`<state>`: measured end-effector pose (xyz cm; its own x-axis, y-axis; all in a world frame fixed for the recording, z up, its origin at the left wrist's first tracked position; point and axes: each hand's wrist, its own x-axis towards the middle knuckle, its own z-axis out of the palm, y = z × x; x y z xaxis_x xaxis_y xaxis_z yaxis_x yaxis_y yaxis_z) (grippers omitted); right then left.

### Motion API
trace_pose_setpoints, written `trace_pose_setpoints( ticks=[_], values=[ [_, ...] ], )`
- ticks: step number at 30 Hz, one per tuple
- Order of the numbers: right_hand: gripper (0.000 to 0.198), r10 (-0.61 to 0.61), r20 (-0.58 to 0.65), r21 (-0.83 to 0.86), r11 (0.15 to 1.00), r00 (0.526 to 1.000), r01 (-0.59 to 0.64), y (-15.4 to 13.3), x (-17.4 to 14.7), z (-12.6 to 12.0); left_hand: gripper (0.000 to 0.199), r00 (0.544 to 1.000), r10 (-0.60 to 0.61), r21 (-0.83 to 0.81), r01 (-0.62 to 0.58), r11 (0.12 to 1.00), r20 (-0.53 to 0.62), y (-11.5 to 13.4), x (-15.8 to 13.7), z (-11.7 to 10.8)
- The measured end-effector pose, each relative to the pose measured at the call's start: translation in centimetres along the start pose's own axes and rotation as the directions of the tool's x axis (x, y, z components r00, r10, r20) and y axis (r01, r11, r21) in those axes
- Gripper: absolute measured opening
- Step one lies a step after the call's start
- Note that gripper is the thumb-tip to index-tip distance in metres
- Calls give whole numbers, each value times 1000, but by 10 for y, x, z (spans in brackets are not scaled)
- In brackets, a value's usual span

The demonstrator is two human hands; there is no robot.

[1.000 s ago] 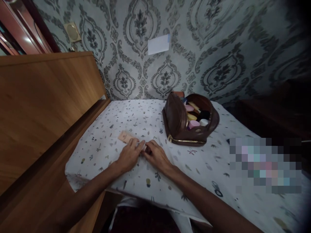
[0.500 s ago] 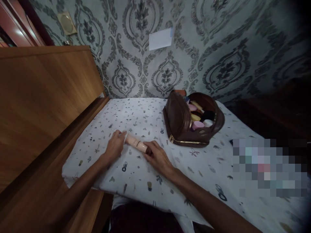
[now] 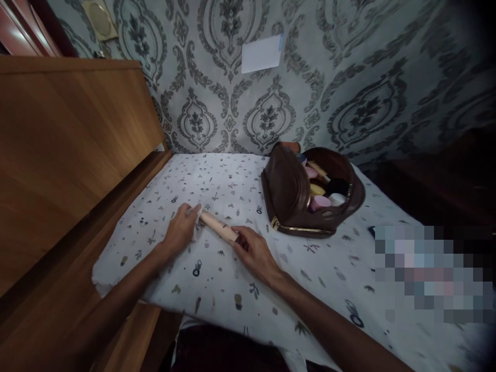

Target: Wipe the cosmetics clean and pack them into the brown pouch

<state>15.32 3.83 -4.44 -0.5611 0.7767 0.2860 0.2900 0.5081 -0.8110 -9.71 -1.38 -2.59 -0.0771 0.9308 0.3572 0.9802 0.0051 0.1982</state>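
Two hands of mine rest low on the printed sheet (image 3: 217, 181), a little left of the frame's centre, with a slim peach-coloured tube (image 3: 219, 226) lying between them. My left hand (image 3: 179, 233) sits at the tube's upper-left end, fingers curled down onto the fabric and touching the white tip there; whether they pinch the tip or only press against it I cannot tell. My right hand (image 3: 253, 251) is at the lower-right end, fingers closed around that end of the tube so the tube runs on a slant from it up toward the left hand. The tube lies flat on the sheet, not lifted.

Up and to the right of my hands, near the middle of the frame, a brown zip pouch (image 3: 294, 196) stands open on the same sheet, well apart from the tube. Its gold zipper runs along the lower edge, and inside I see a pink round lid (image 3: 321, 200), something yellow (image 3: 316, 189), a black piece and a white one packed close together; what each is stays too small to tell.

A wooden headboard panel (image 3: 70, 144) fills the left side of the frame. Patterned grey wallpaper (image 3: 349, 77) covers the top, with a pale paper slip (image 3: 261, 53) stuck on it above the pouch. At the lower right a blurred patch hides whatever lies there.
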Motion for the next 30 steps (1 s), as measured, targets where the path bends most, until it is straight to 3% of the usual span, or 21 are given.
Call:
trace_pose_setpoints(
  ticks=[6, 11, 14, 18, 21, 24, 27, 30],
  values=[
    [31, 34, -22, 58, 998, 999, -32, 1, 2, -1, 42, 989, -32, -159, 9, 987, -143, -8, 7, 9],
    [43, 196, 39, 305, 931, 980, -198, 3, 5, -1, 43, 989, 5, -325, -54, 944, -149, 9, 16, 16],
    [51, 320, 89, 508, 800, 943, -320, 5, 8, 0, 43, 990, 26, -367, -77, 927, -140, 24, 20, 19],
    [49, 426, 131, 783, 509, 895, -357, 4, 13, -3, 43, 988, 87, -326, -123, 937, -124, 51, 14, 22],
    [42, 437, 209, 884, 297, 875, -360, 1, 15, -6, 43, 972, 200, -228, -223, 948, -120, 69, 8, 22],
    [33, 408, 288, 908, 172, 867, -383, -3, 14, -8, 41, 939, 276, -151, -309, 939, -206, 73, 13, 19],
    [27, 385, 310, 909, 148, 870, -389, -4, 12, -8, 39, 929, 176, -157, -236, 959, -326, 62, 32, 12],
    [30, 364, 304, 904, 182, 880, -387, -2, 12, -9, 38, 925, -90, -361, -54, 931, -370, 45, 56, 2]
  ],
)
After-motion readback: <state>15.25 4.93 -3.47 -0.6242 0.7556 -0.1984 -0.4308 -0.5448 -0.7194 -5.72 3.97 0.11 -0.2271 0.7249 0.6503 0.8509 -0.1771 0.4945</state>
